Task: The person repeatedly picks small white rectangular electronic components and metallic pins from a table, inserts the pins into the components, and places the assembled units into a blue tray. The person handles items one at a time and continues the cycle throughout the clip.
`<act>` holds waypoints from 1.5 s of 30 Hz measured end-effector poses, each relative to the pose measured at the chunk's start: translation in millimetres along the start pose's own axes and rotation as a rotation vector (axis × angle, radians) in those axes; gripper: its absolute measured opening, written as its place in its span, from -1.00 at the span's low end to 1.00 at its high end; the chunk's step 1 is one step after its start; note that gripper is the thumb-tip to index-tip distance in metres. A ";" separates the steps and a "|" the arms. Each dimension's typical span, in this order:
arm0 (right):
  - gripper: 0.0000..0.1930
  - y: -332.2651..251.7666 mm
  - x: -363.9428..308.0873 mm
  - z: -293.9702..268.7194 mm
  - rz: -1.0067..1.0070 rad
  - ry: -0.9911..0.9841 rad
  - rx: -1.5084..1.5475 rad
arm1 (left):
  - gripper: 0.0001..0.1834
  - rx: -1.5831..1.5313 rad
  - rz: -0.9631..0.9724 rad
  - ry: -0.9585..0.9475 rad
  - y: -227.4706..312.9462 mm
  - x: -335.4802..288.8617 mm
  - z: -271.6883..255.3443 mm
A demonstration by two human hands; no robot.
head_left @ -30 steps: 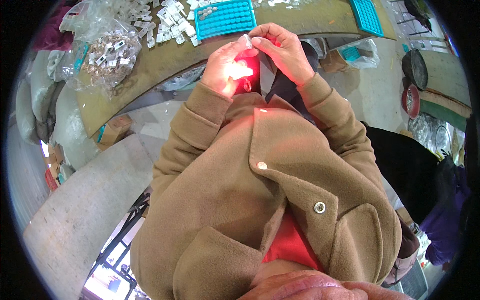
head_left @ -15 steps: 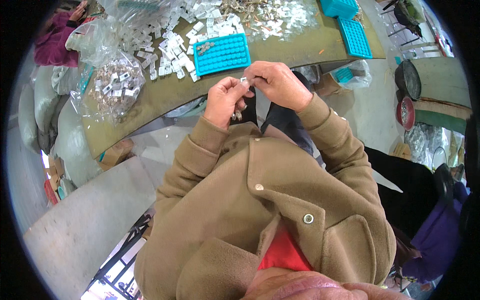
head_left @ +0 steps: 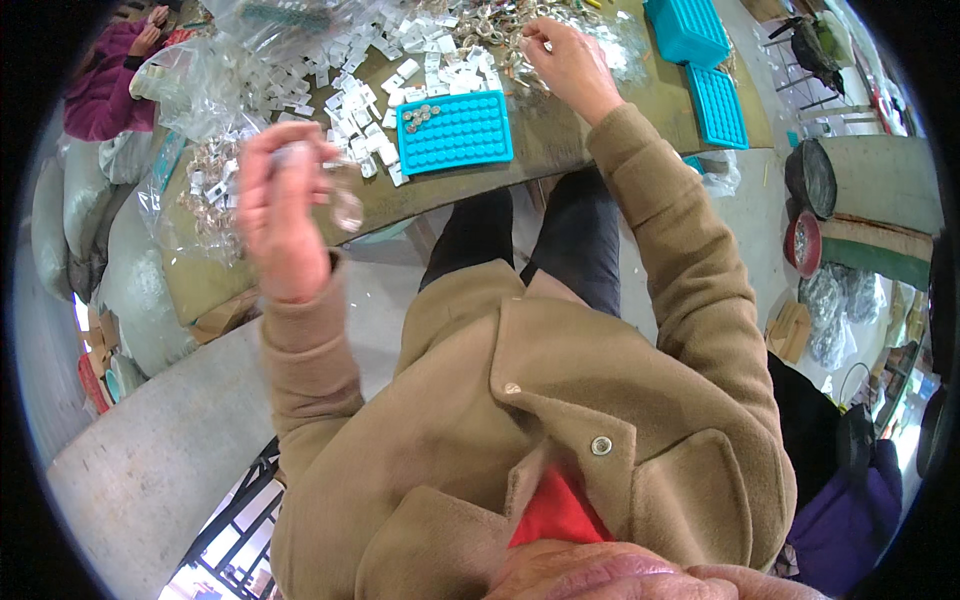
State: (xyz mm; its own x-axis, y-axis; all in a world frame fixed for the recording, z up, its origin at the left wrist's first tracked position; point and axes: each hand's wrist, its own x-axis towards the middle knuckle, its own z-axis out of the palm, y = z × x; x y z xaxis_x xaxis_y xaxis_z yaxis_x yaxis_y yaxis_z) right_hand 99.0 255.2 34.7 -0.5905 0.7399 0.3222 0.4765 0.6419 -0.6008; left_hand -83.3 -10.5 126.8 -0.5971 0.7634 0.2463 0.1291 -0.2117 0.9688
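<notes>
My left hand is raised over the table's left part, smeared by motion. A shiny, pale loop-shaped piece dangles from its fingers. Reaching over the far side, my right hand has its fingertips drawn together at the edge of a heap of small metallic pieces; whatever they pinch is too small to make out. Between the hands lies a blue tray with rows of round hollows, several metallic pieces in its upper left corner. Small white tags are strewn beside it.
Clear plastic bags crowd the table's left side. Stacked blue trays and a flat blue tray stand at the right. A person in purple is at the far left. Beyond the table's right are a black basin and a red bowl.
My hands, together in front of the tray before, have parted. The left swung left with the dangling piece; the right went up and right to the metallic heap.
</notes>
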 end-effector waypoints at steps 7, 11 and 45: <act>-0.71 5.5 23.4 29.0 0.081 0.001 -0.240 | -0.76 1.066 0.306 0.081 -7.6 68.5 -116.4; -0.72 12.9 26.5 28.6 0.114 0.023 0.055 | -0.70 1.215 0.332 0.275 -21.5 70.9 -129.3; -0.77 -84.7 -96.4 -15.4 0.031 -0.051 0.850 | -0.85 -0.845 -0.765 -0.172 -66.5 -30.9 74.1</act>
State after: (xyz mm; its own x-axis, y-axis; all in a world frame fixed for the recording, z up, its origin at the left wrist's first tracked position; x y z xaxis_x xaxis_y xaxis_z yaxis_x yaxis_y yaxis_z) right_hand 125.6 132.6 65.8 -0.6233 0.7319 0.2753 -0.1459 0.2370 -0.9605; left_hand -14.8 25.1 56.9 -0.1661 0.9277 -0.3345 -0.8309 0.0510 0.5541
